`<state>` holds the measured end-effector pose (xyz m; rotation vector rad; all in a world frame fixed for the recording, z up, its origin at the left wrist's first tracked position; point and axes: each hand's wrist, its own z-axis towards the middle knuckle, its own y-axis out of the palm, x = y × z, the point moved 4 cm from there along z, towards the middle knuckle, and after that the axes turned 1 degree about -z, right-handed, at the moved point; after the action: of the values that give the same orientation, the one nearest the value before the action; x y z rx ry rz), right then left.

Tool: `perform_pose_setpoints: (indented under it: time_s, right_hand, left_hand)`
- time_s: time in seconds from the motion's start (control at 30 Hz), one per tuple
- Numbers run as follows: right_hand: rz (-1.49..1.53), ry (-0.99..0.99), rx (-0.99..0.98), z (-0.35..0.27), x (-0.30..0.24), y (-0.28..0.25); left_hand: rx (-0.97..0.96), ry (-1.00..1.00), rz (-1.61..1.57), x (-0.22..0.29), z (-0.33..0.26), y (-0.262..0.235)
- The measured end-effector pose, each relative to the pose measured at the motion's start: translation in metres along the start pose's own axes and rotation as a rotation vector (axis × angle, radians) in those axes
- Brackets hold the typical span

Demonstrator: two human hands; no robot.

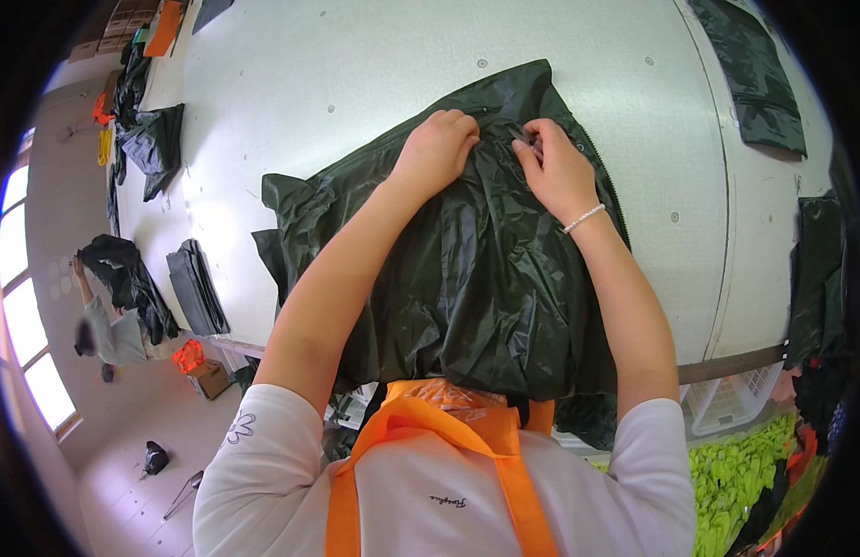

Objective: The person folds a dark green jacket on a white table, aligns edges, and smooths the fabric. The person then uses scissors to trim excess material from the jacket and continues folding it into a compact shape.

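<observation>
A dark green, shiny rain jacket (449, 269) lies crumpled on the pale table in front of me and hangs over its near edge. A zipper runs along its right edge. My left hand (438, 151) is closed on the fabric near the upper part, fingers curled down into it. Just right of it, my right hand (558, 176) is pinched, with a small dark piece between thumb and fingers that I cannot make out. A light beaded bracelet (584, 219) circles my right wrist.
Folded dark garments (764, 93) lie at the far right, and a folded dark stack (198, 288) sits at the table's left edge. A co-worker (119, 330) handles dark cloth at left. Below the table's right side are a white plastic basket (732, 399) and yellow-green cloth (736, 483).
</observation>
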<state>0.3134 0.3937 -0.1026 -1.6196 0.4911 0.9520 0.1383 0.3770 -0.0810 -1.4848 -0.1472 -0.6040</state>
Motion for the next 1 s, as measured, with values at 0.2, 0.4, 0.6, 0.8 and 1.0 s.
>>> perform_pose_setpoints:
  time_s: [0.2,0.4,0.6,0.8,1.0]
  right_hand:
    - [-0.216,-0.26,-0.067,0.008,-0.021,0.003]
    - [-0.287,-0.332,-0.083,0.014,-0.025,0.011]
    - [-0.329,-0.355,-0.112,0.017,-0.023,0.015]
    - [0.165,0.012,0.0,0.024,-0.002,-0.003]
    - [0.434,0.079,0.038,0.03,0.017,-0.003]
  left_hand:
    - [0.008,-0.096,-0.095,-0.003,0.002,-0.001]
    - [0.03,-0.106,-0.081,-0.004,0.002,0.0]
    - [0.086,-0.134,-0.091,-0.008,0.001,0.002]
    - [0.098,-0.234,-0.282,-0.009,0.001,-0.003]
    - [0.071,-0.008,-0.135,0.006,-0.003,0.002]
